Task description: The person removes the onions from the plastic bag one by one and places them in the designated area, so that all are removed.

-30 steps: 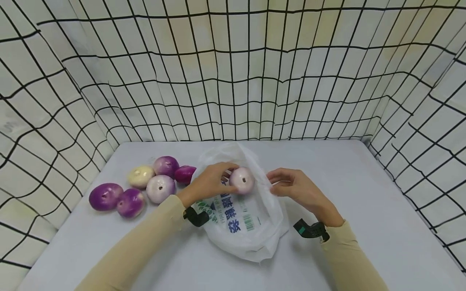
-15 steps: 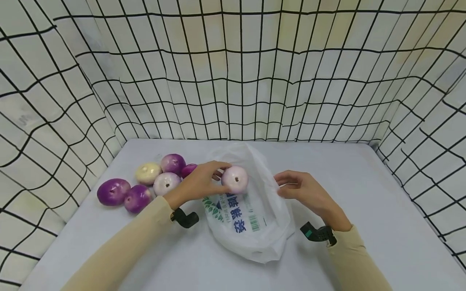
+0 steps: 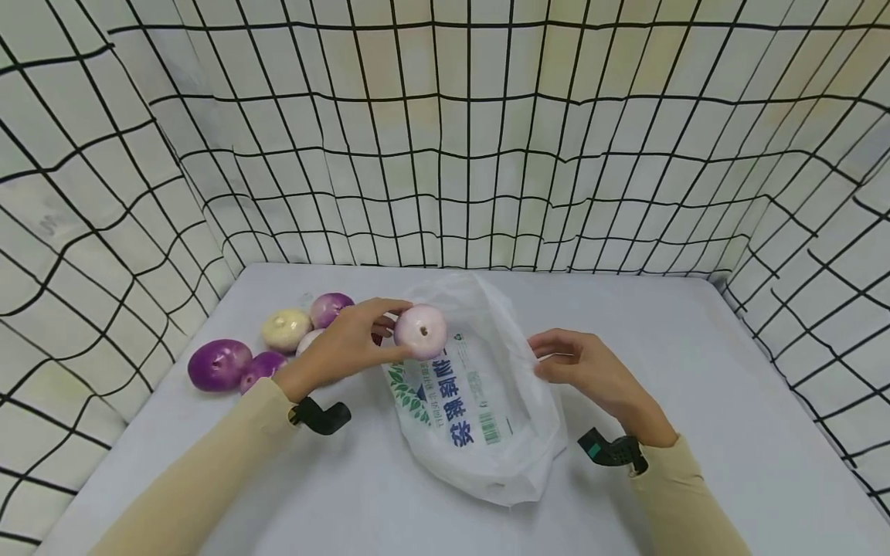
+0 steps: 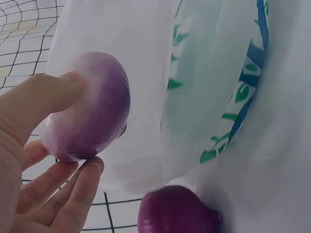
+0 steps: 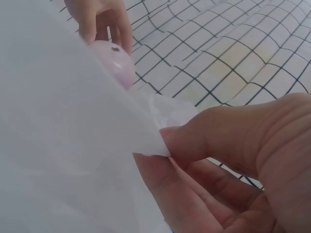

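My left hand (image 3: 351,340) grips a pale purple onion (image 3: 421,332) between thumb and fingers, raised over the left edge of a white plastic bag (image 3: 514,455). In the left wrist view the same onion (image 4: 99,107) shows a darker purple side. My right hand (image 3: 587,371) pinches the bag's right edge; in the right wrist view the thumb and index finger squeeze the thin film (image 5: 150,143). Blue characters and green leaves are printed on the bag. Below the left hand lies a dark purple onion (image 4: 175,211), hidden behind that hand in the head view.
At the left of the white table (image 3: 667,479) rest several more onions: a yellowish one (image 3: 287,330), a large purple one (image 3: 219,365), and others partly covered by the left hand and sleeve. Black netting (image 3: 466,154) over white walls surrounds the table's back and sides.
My left hand has carried the onion leftward and slightly up, from over the bag's middle to its left edge. The right hand keeps its pinch on the bag. The head view has shifted slightly.
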`<action>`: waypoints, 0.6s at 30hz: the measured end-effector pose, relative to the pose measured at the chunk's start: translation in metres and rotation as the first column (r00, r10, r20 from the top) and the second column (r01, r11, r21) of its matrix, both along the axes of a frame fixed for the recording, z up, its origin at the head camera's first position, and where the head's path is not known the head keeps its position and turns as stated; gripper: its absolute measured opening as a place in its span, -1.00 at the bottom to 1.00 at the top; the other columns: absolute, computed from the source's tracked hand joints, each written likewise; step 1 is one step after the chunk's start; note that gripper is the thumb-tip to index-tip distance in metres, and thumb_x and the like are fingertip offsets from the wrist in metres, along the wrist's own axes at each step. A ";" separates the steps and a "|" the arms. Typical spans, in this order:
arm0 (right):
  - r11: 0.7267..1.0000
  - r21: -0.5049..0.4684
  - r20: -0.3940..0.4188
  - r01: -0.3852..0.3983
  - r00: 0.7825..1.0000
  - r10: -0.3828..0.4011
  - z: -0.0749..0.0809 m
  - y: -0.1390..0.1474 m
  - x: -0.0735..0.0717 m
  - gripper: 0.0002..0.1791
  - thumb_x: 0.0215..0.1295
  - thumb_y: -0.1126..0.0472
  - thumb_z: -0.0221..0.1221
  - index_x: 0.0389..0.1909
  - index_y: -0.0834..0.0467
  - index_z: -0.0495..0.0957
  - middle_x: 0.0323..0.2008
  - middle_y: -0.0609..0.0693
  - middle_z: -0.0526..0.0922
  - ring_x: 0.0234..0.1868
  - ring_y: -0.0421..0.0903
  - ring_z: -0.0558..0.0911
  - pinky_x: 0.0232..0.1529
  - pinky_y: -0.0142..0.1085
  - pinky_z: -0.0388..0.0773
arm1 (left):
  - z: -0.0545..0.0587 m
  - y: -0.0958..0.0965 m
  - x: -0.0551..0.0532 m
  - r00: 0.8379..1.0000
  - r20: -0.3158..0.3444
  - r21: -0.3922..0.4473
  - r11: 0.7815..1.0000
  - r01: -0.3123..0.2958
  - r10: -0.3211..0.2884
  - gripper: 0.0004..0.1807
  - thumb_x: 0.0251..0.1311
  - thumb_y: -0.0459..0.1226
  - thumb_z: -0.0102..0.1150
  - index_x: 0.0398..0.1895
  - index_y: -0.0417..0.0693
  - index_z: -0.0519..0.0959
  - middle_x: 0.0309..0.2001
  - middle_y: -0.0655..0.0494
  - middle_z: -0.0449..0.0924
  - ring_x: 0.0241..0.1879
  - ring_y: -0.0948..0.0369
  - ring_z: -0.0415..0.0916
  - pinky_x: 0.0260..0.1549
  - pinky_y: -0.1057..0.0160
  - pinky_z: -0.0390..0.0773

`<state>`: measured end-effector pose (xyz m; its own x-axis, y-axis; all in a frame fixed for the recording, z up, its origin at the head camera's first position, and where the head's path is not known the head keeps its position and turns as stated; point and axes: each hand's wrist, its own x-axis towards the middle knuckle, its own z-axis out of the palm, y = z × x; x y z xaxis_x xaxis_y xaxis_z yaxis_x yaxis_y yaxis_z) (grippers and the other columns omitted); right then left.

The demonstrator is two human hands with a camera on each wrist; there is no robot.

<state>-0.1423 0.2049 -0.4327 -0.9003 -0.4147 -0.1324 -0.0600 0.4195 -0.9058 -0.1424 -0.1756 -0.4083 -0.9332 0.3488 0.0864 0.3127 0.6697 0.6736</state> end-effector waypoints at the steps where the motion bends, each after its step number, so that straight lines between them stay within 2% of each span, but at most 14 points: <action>1: 1.000 0.002 0.002 0.001 1.000 -0.001 0.000 0.000 0.000 -0.59 0.35 0.16 0.31 0.20 0.00 0.59 0.14 0.05 0.68 0.00 -0.09 0.77 0.23 -0.13 0.62 | 0.001 -0.004 0.001 1.000 -0.001 0.001 1.000 -0.003 0.003 -0.17 0.09 0.01 0.56 0.43 0.05 0.44 0.28 0.01 0.58 0.18 0.02 0.66 0.17 -0.05 0.72; 7: 1.000 0.014 -0.007 -0.002 1.000 0.002 0.001 -0.001 0.003 -0.58 0.35 0.15 0.31 0.22 0.03 0.59 0.14 0.07 0.68 0.00 -0.10 0.77 0.23 -0.11 0.63 | 0.007 -0.024 0.001 0.997 -0.074 -0.012 1.000 -0.022 0.021 -0.19 0.11 -0.04 0.56 0.42 -0.01 0.45 0.27 -0.06 0.61 0.16 -0.03 0.69 0.17 -0.07 0.71; 12: 1.000 0.015 -0.002 0.001 1.000 -0.001 0.000 -0.002 0.003 -0.58 0.34 0.15 0.32 0.21 0.03 0.59 0.14 0.07 0.68 0.00 -0.11 0.77 0.22 -0.15 0.62 | 0.012 -0.038 0.004 0.986 -0.162 -0.021 0.999 -0.042 0.038 -0.22 0.09 -0.10 0.58 0.38 -0.07 0.50 0.20 -0.09 0.66 0.06 0.00 0.74 0.09 0.00 0.75; 18: 1.000 0.010 0.008 0.004 1.000 -0.004 -0.001 -0.003 0.003 -0.58 0.33 0.16 0.33 0.20 0.02 0.59 0.12 0.06 0.70 0.00 -0.10 0.77 0.22 -0.16 0.60 | 0.013 -0.052 0.011 0.984 -0.169 -0.057 0.996 -0.069 0.059 -0.21 0.07 -0.10 0.60 0.37 -0.08 0.51 0.18 -0.08 0.66 0.05 0.03 0.73 0.10 0.02 0.74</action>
